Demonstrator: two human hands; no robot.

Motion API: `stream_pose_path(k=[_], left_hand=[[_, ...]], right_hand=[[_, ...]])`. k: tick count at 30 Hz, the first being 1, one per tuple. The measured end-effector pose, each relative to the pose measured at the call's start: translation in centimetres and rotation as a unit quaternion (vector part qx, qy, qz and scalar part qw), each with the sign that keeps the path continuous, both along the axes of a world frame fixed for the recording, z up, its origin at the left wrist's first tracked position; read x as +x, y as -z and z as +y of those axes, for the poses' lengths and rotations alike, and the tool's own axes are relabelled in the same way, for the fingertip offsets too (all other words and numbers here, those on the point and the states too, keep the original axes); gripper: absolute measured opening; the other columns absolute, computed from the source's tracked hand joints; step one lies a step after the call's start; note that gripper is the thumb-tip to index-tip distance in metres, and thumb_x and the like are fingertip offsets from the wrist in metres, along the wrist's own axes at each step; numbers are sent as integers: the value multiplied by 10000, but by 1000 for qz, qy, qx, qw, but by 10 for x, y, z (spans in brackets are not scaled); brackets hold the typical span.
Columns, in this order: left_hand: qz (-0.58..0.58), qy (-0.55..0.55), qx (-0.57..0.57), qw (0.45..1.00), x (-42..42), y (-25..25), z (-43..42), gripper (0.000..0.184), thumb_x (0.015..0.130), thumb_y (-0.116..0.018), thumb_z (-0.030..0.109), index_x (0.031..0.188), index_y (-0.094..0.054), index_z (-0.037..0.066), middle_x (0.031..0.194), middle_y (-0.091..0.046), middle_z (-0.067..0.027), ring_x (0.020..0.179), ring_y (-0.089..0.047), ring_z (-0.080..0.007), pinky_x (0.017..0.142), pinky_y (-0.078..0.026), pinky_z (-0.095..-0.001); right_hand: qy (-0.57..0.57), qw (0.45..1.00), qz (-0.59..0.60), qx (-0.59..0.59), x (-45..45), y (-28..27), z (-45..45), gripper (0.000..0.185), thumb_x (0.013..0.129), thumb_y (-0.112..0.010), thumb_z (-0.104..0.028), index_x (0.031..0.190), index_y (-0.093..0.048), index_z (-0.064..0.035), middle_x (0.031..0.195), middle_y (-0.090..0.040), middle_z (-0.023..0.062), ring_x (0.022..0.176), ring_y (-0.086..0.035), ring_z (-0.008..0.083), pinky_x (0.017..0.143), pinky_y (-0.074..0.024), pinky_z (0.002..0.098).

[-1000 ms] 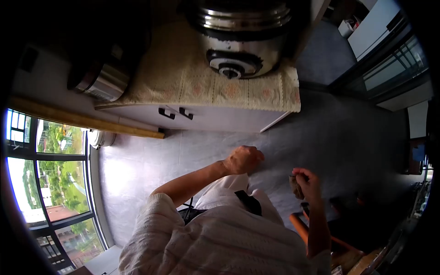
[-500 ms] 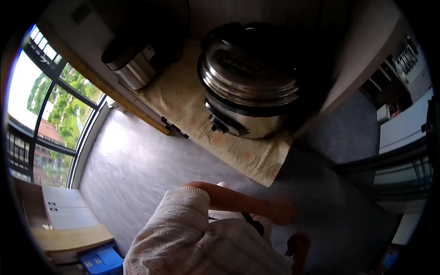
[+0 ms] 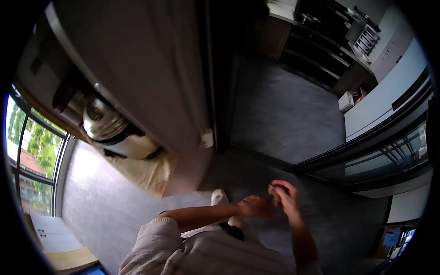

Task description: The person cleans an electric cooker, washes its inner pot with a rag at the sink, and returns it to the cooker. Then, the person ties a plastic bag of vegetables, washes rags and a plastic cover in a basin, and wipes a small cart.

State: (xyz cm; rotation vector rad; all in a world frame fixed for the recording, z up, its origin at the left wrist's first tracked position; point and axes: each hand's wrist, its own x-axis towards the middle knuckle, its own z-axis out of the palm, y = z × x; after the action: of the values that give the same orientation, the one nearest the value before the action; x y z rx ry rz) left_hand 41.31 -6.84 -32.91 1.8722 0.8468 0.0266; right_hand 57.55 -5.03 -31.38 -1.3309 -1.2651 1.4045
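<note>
In front of my body my two hands are close together, above the grey floor [image 3: 197, 174]. My right hand [image 3: 288, 198] is curled closed around a small brownish object [image 3: 274, 195] with a dark part, too blurred to name. My left hand [image 3: 256, 206] comes in from the left, its fingertips close to that object. Whether the left fingers touch or grip it cannot be made out.
To the left, a metal-lidded cooker [image 3: 107, 123] stands on a patterned cloth [image 3: 156, 176] beside a partition wall [image 3: 151, 68]. A dark-framed glass door [image 3: 376, 160] is on the right. Beyond the opening are dark kitchen drawers [image 3: 316, 55] and a small white bin [image 3: 347, 101].
The view has swung right, so the cooker now lies far left and the doorway fills the right. My right hand has risen into clear view, beside my left hand.
</note>
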Motion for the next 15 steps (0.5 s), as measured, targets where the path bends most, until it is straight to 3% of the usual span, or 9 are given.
stream_pose_path(k=[1, 2, 3, 4, 5, 8, 9, 12, 15], left_hand=[[-3, -20, -4, 1000, 4, 3, 18, 402, 858, -516, 419, 957, -587, 36, 830, -627, -69, 727, -591, -183, 675, -460, -308], [-94, -85, -45, 991, 4, 2, 36, 388, 848, -540, 406, 951, -587, 35, 816, -621, -57, 722, -579, -171, 668, -454, -303], [-184, -145, -88, 968, 3, -1, 54, 376, 837, -563, 394, 945, -587, 34, 802, -614, -45, 717, -566, -159, 662, -448, -299], [-270, -199, -133, 933, 6, -3, 74, 366, 827, -587, 381, 940, -586, 33, 789, -607, -34, 712, -554, -147, 655, -441, -294], [-238, -228, -154, 932, 16, 30, 94, 296, 830, -597, 310, 932, -585, 33, 777, -590, -28, 709, -543, -125, 637, -431, -282], [-166, -225, -225, 933, 42, -4, 155, 280, 838, -583, 295, 928, -582, 30, 778, -584, -23, 706, -540, -112, 631, -428, -276], [-213, -224, -219, 925, 58, 12, 171, 292, 830, -584, 302, 970, -585, 46, 766, -587, -23, 692, -532, -97, 624, -428, -273], [-203, -228, -126, 944, 90, 10, 214, 307, 805, -594, 298, 1011, -588, 70, 771, -605, -61, 701, -575, -165, 638, -447, -305], [-163, -243, 18, 956, 111, 0, 257, 323, 763, -616, 301, 1011, -603, 93, 801, -616, -106, 748, -596, -271, 667, -461, -356]], right_hand=[[-13, 1000, 4, -5, -7, 0, 24, 181, 825, -554, -50, 987, -618, -3, 921, -630, 55, 839, -572, 115, 740, -452, 240], [-25, 999, -6, 40, -12, 10, 46, 164, 825, -553, -35, 973, -612, 7, 839, -629, 56, 738, -571, 94, 645, -455, 226], [-51, 999, 4, 3, -21, -22, 65, 178, 823, -548, -8, 994, -591, 17, 716, -597, 39, 605, -543, 68, 522, -421, 212], [-58, 997, 24, 37, -17, -11, 85, 194, 824, -541, 11, 1016, -571, 18, 624, -546, 13, 509, -487, 46, 444, -365, 204], [-53, 998, 39, 13, -10, -6, 103, 212, 826, -545, -2, 1037, -565, 16, 653, -550, 15, 526, -497, 53, 461, -383, 207], [-17, 1000, -23, -2, 31, -27, 145, 267, 829, -554, -39, 1092, -552, 10, 816, -582, 50, 627, -542, 75, 539, -443, 222], [-22, 999, -36, -5, 54, -13, 160, 343, 828, -566, -58, 1162, -514, -2, 963, -575, 69, 776, -562, 91, 614, -475, 232], [11, 994, 99, -55, 105, -2, 189, 420, 822, -580, -43, 1224, -460, -19, 1026, -563, 46, 908, -546, 121, 746, -474, 239], [-14, 980, 89, -180, 142, 2, 220, 395, 831, -592, -103, 1196, -459, -29, 1053, -561, 44, 928, -554, 129, 708, -502, 263]])
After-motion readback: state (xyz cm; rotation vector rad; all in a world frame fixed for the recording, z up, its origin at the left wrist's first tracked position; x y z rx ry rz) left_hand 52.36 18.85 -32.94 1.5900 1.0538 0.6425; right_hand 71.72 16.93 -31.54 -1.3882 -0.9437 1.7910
